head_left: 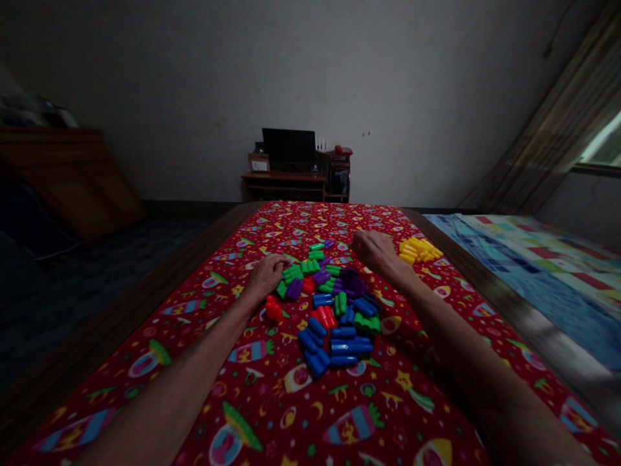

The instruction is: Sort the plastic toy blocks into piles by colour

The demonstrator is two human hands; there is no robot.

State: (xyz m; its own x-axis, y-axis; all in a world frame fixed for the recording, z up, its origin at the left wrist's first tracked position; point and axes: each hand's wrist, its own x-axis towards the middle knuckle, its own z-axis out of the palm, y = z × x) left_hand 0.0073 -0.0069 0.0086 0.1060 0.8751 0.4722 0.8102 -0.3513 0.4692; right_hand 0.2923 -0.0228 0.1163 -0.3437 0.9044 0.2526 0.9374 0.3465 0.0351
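My left hand [266,275] rests at the left edge of a mixed pile, its fingers curled and pressed together beside the green blocks [293,274]. Whatever it may grip is hidden. Over the cloth between that pile and a heap of yellow blocks [419,250], my right hand [376,249] is closed like a fist; its fingertips are out of sight. Purple blocks [353,282] lie just below the right hand. Red blocks [274,309] sit near my left wrist. Toward me lie several ridged blue blocks [350,346], with another red block [324,317] among them.
A red patterned cloth [272,414] covers the table, whose dark wooden edge [145,323] shows on the left. Beyond stands a small desk with a black monitor [289,149]. A bed with a blue and checkered cover [524,272] is at right, a wooden cabinet [72,181] at left.
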